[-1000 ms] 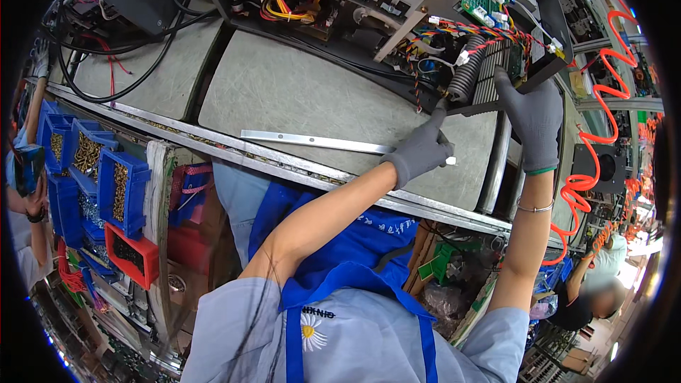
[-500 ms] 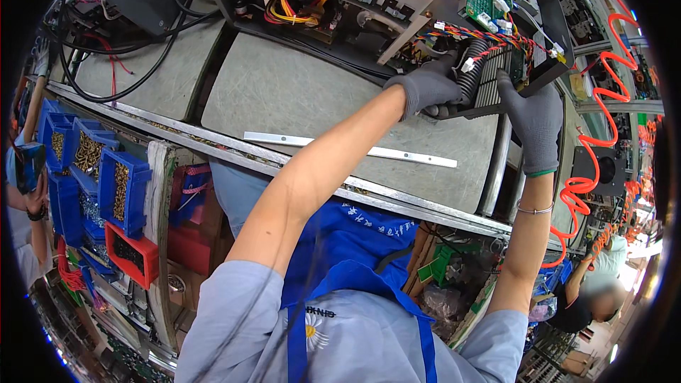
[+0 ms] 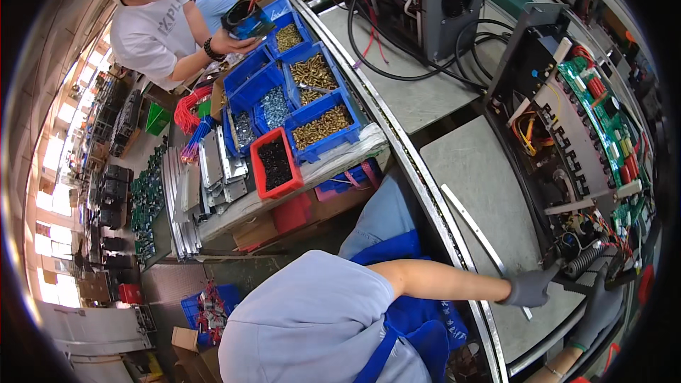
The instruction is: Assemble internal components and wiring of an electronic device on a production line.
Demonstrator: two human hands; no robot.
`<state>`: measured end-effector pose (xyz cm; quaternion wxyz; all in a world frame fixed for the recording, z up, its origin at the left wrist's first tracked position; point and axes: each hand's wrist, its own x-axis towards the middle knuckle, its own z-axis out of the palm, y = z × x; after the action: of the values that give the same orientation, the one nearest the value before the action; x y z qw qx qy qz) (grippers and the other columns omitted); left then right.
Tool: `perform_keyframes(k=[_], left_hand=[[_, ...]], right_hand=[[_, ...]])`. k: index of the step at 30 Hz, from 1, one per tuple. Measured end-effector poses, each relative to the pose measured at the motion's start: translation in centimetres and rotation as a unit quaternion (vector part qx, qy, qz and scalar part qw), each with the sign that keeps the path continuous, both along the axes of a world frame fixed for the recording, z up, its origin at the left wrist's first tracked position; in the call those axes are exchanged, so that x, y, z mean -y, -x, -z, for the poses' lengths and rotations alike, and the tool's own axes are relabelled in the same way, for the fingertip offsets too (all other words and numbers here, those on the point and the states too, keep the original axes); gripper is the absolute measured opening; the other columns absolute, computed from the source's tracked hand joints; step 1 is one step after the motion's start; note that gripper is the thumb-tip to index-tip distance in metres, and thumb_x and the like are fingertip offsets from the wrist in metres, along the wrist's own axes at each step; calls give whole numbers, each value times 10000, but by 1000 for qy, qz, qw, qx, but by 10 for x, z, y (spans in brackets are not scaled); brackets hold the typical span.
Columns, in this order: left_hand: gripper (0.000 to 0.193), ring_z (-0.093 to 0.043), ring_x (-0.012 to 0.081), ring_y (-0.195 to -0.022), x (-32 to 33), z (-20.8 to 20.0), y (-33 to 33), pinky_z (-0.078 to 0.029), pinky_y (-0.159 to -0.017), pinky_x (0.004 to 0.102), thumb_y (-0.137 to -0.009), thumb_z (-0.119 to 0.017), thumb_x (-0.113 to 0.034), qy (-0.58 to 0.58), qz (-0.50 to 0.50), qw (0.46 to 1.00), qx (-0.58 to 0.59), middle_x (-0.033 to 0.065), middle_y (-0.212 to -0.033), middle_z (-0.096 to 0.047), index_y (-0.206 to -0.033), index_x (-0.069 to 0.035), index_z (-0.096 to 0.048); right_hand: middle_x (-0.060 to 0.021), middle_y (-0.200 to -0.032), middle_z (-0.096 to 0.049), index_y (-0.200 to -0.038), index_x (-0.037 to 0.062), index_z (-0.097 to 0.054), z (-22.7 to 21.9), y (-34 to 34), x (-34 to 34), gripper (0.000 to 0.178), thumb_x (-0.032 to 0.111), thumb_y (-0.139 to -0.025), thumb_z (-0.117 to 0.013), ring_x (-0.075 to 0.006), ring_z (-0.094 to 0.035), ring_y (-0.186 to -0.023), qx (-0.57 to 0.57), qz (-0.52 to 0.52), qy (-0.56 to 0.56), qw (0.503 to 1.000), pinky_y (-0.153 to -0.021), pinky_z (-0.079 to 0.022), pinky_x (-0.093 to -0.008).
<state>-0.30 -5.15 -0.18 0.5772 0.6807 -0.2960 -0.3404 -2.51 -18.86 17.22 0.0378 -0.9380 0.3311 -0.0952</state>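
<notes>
Between the grey-gloved left hand [image 3: 530, 289] and grey-gloved right hand [image 3: 599, 312] sits a black, finned part [image 3: 591, 278], a dark grey coiled cylinder [image 3: 583, 261] beside it. The right thumb lies by the fins; the other fingers' grip cannot be told. The left hand points forward, its grasp likewise unclear. Beneath it, a flat silver metal strip [image 3: 474, 229] crosses the grey counter [image 3: 472, 152]. Beyond both stands an opened black chassis [image 3: 512, 67].

Brt glare, L-side windows [image 3: 62, 202]; heavy fisheye warp, blk corners.
</notes>
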Motion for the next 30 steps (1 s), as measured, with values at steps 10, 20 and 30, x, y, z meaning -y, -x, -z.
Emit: perform_keyframes(k=[10, 20, 30], left_hand=[[1003, -606, 236, -588, 15, -1, -7, -508, -548, 369, -793, -562, -59, 81, 61, 986, -131, 98, -660, -571, -1527, -154, 114], [932, -520, 324, -1139, -82, -19, 70, -412, -918, 464, -765, -646, -235, 25, -30, 961, 275, 207, -1200, -529, -1521, -73, -126], [412, -494, 332, -1199, -119, 29, 87, -363, -1048, 481, -808, -534, -167, 73, 19, 881, 467, 176, -1224, -530, -1198, -36, -546]], right_hand=[[-191, -993, -677, -1133, -28, -617, 11, 2, 17, 463, 338, -854, -663, -332, -658, -909, 73, -31, 20, 997, -777, -488, -405], [-194, -1074, -672, -1271, 39, -560, 10, 6, 13, 568, 377, -828, -671, -339, -652, -991, 34, -6, -19, 999, -811, -503, -387], [-221, -810, -671, -952, -24, -642, -1, -19, -19, 570, 521, -787, -675, -384, -650, -776, 85, -67, 48, 993, -671, -471, -436]])
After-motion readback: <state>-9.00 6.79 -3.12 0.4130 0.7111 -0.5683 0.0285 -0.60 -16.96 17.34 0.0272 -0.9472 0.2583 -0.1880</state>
